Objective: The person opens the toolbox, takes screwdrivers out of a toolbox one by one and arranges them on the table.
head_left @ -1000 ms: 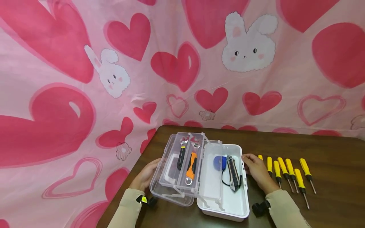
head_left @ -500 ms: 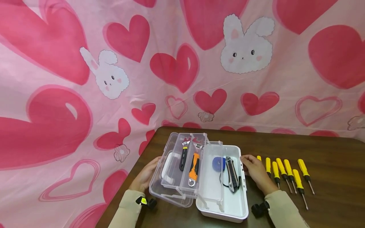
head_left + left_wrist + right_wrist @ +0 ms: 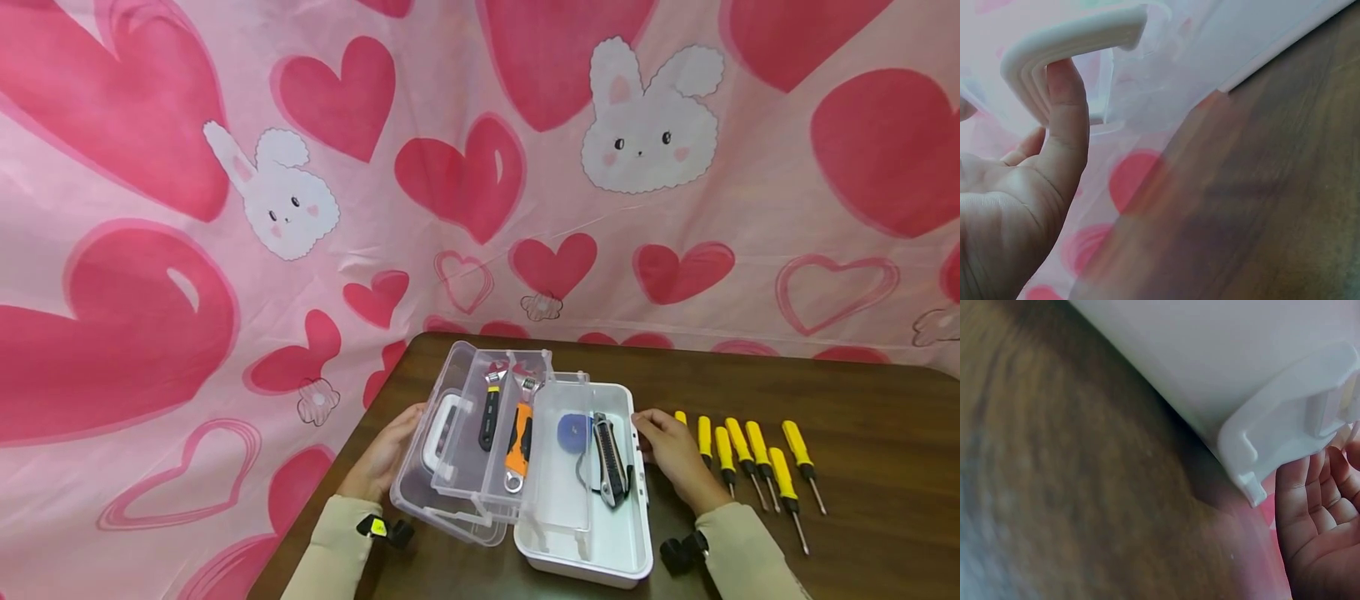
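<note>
A white toolbox (image 3: 585, 573) stands with its clear lid (image 3: 452, 375) swung out to the left and tilted upward. My left hand (image 3: 382, 458) is behind the lid's outer face, and one finger touches the white handle (image 3: 1079, 34) in the left wrist view. My right hand (image 3: 675, 446) holds the toolbox's right rim, with fingers beside the latch (image 3: 1285, 419). In the clear tray (image 3: 468, 408) lie a black adjustable wrench (image 3: 489, 417) and an orange-handled adjustable wrench (image 3: 517, 450). Inside the base are a utility knife (image 3: 610, 458) and a blue round thing (image 3: 573, 432).
Several yellow-handled screwdrivers (image 3: 782, 473) lie to the right of the toolbox on the dark wooden table (image 3: 885, 467). A pink cloth (image 3: 465, 75) with hearts and rabbits hangs behind the table and along its left side.
The lid has tilted further upward, and the tray with both wrenches has shifted slightly right. The handle shows more through the lid. My right hand stays at the rim.
</note>
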Tool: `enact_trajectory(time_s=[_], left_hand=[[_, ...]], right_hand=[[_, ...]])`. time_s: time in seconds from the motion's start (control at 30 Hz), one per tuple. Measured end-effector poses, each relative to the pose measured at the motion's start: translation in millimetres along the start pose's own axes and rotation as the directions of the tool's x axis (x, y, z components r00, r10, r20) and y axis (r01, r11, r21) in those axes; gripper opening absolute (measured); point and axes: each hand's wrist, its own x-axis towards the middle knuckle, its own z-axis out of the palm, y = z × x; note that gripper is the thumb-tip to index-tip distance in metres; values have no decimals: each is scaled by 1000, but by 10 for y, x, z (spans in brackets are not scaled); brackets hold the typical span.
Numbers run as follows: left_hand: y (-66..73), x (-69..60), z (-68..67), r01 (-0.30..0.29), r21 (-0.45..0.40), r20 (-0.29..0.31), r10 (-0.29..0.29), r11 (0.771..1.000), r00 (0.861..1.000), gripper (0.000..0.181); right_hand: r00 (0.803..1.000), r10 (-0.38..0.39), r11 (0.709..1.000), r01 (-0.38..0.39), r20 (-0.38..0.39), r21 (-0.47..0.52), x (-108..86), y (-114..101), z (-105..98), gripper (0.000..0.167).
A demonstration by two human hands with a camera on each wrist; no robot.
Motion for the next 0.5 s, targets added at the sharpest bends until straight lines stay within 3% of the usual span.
enact_trajectory(time_s=[0.3, 0.5], left_hand=[[70, 46, 56, -15, 34, 41, 14, 999, 999, 25], [129, 94, 108, -1, 26, 29, 0, 1000, 1000, 23]], right_hand=[[1000, 10, 1000, -10, 5, 8, 0, -4, 6, 43], [1000, 13, 999, -14, 7, 30, 4, -20, 4, 42]])
